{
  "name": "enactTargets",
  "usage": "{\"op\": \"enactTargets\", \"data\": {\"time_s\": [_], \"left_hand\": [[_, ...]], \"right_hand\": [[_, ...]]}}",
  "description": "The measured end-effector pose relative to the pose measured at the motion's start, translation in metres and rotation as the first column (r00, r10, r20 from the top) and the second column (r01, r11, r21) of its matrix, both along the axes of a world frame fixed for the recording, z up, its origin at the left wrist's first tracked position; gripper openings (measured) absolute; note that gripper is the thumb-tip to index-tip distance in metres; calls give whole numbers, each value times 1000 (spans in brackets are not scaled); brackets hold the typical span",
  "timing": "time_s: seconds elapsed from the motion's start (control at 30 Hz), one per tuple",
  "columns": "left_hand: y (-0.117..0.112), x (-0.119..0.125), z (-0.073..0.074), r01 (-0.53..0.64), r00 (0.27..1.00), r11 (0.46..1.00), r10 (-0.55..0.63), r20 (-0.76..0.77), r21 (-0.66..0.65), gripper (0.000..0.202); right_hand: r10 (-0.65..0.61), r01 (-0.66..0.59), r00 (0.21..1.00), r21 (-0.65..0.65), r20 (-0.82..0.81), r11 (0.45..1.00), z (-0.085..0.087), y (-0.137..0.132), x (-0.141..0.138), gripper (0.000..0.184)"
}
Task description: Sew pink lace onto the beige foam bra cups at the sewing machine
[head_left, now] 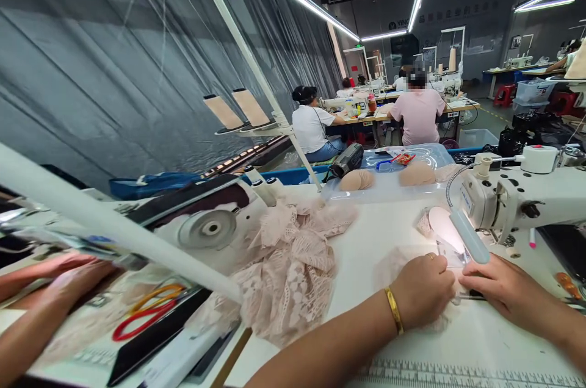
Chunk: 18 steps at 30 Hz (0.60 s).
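Observation:
My left hand [423, 293], with a gold bracelet at the wrist, is closed with its fingertips pinched on a pale pink lace piece [442, 319], part of which shows beneath the hand. Facing it, my right hand [508, 287] has thumb and fingers brought together at the same work, close to the sewing machine's [485, 199] needle area. The exact grip of the fingertips is partly hidden. Just beyond them, a smooth pale cup [444, 226] with lace at its edge lies under a lit lamp [470, 235].
Crumpled lace [293, 266] lies left of my hands. A plastic tray [339, 194] with beige cups stands behind. A slanted white thread stand [192, 247] crosses the left side, near red-handled scissors [141, 321] and a co-worker's hands [75, 278]. A ruler [439, 374] lines the front edge.

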<state>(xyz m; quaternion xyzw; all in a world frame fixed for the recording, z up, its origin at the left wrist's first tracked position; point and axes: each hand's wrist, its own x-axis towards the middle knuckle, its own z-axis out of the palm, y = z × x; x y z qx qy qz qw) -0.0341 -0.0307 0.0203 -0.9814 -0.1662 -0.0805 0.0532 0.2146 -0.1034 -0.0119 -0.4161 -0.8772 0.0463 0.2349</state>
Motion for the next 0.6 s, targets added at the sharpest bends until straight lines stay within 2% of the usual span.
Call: {"op": "enactTargets", "data": {"time_s": [0.13, 0.3, 0.6], "left_hand": [[0, -5, -8, 49, 990, 999, -50, 135, 8, 21], [0, -4, -9, 64, 990, 998, -61, 128, -22, 18], [-4, -4, -6, 66, 988, 997, -60, 141, -37, 13]], "right_hand": [[5, -3, 999, -61, 38, 998, 9, -7, 1, 45], [50, -47, 999, -104, 22, 993, 12, -8, 5, 38], [81, -86, 995, -100, -53, 991, 18, -13, 1, 40]]}}
